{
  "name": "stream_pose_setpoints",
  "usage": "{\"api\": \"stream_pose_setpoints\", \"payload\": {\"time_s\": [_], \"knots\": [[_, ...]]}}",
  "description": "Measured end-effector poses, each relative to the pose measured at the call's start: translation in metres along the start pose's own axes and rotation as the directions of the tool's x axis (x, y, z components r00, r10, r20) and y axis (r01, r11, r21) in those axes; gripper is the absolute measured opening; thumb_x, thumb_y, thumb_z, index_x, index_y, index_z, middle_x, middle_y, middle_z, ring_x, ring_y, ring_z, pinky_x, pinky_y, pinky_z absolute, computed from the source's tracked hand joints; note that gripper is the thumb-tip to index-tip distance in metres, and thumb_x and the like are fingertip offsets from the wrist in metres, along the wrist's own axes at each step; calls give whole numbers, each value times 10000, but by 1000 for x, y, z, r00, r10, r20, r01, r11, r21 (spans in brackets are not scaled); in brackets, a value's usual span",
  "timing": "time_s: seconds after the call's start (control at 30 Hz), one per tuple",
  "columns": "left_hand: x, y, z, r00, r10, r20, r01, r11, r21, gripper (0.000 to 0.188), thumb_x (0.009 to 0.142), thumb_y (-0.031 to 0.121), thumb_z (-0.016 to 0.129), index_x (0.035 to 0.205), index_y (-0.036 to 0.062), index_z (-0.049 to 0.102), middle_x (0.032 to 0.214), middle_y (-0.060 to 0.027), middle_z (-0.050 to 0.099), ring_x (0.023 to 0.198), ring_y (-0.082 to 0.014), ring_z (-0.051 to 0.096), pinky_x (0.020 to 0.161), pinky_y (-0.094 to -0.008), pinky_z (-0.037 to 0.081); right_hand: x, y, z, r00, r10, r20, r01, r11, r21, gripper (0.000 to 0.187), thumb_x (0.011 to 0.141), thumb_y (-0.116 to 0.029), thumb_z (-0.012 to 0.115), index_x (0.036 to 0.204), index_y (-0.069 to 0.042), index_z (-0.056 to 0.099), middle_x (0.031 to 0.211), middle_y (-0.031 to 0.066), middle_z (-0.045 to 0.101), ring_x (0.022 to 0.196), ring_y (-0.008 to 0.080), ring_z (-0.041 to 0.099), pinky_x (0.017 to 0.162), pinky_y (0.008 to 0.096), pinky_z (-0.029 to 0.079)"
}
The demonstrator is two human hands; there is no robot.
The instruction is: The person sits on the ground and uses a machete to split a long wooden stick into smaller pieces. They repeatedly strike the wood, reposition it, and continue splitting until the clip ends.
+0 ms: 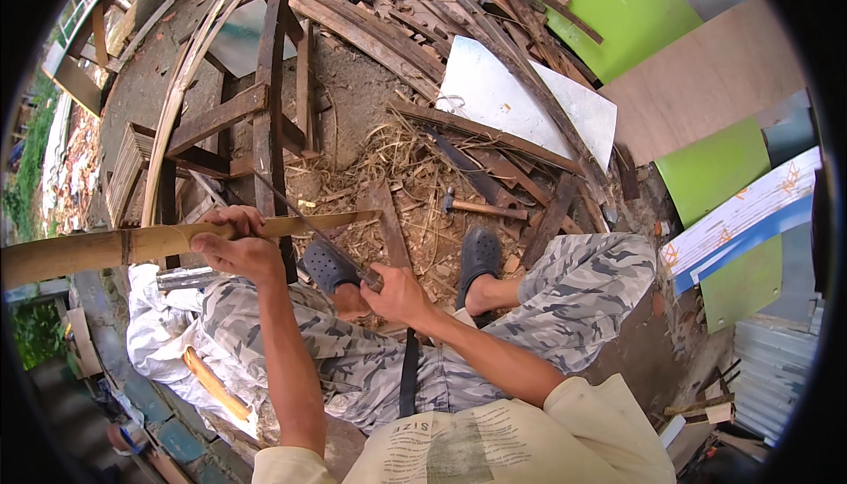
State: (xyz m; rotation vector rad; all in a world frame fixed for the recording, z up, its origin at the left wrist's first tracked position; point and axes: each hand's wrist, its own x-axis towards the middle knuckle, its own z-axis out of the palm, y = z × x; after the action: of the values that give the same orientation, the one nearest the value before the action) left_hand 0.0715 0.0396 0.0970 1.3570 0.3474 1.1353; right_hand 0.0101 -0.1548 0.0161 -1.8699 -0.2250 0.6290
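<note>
Yellow, flat bamboo strip (159, 243) in left hand (240, 244); slender blade (330, 241) in right hand (399, 295).

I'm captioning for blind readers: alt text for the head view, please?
A person's left hand grips a long bamboo strip; the right hand holds a long-bladed knife angled across it. Beyond, a hammer lies among wood scraps.

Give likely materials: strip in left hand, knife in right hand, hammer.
Strip: likely bamboo, smooth, yellowish, dark joint line across it.
Knife: blade probably dull metal, thin and dark.
Hammer: handle seems wooden, matt brown; head likely dark metal.
</note>
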Motion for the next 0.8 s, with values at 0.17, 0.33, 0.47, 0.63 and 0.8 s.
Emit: {"api": "stream_pose_setpoints", "payload": {"time_s": [0.17, 0.33, 0.47, 0.63, 0.8], "knots": [[0, 2, 7, 1000, 5, -30, -4, 1000, 25, 650, 890, 721, 320, 834, 77, 378, 574, -9, 343, 458, -106, 343, 446, -251, 321, 18, 121, -7, 963, 267, -13, -264, 939, -222, 315, 774, -212, 642, 887, 82, 632, 694, 314, 601, 693, 421, 652, 607, 464, 504], [1, 2, 10, 999, 15, -28, -13, 997, 75, 650, 893, 720, 312, 841, 76, 384, 572, -6, 334, 458, -108, 339, 448, -247, 320, 24, 66, -13, 974, 226, -4, -223, 959, -178, 344, 751, -232, 660, 975, 28, 665, 760, 295, 640, 752, 442, 657, 686, 469, 528], [4, -1, 14, 997, 4, -72, 2, 996, 88, 637, 907, 703, 309, 839, 74, 388, 568, -4, 327, 457, -106, 332, 446, -246, 318, 24, 50, -2, 991, 132, 29, -130, 989, -67, 331, 759, -233, 656, 973, 19, 671, 735, 281, 641, 738, 417, 665, 689, 451, 528], [9, -2, 8, 994, -5, -107, 16, 995, 98, 610, 923, 678, 323, 839, 78, 391, 556, 7, 304, 451, -100, 305, 440, -241, 310, 43, 160, -12, 884, 465, 38, -453, 874, -175, 363, 765, -242, 659, 990, 44, 661, 713, 263, 643, 715, 369, 674, 710, 437, 529], [12, -6, 2, 994, 25, -111, -12, 993, 116, 596, 921, 677, 340, 819, 91, 387, 545, 18, 286, 443, -91, 285, 426, -239, 308, 42, 122, 1, 982, 188, -30, -190, 960, -206, 346, 772, -241, 654, 954, 54, 660, 697, 257, 643, 689, 362, 669, 710, 434, 526]]}}
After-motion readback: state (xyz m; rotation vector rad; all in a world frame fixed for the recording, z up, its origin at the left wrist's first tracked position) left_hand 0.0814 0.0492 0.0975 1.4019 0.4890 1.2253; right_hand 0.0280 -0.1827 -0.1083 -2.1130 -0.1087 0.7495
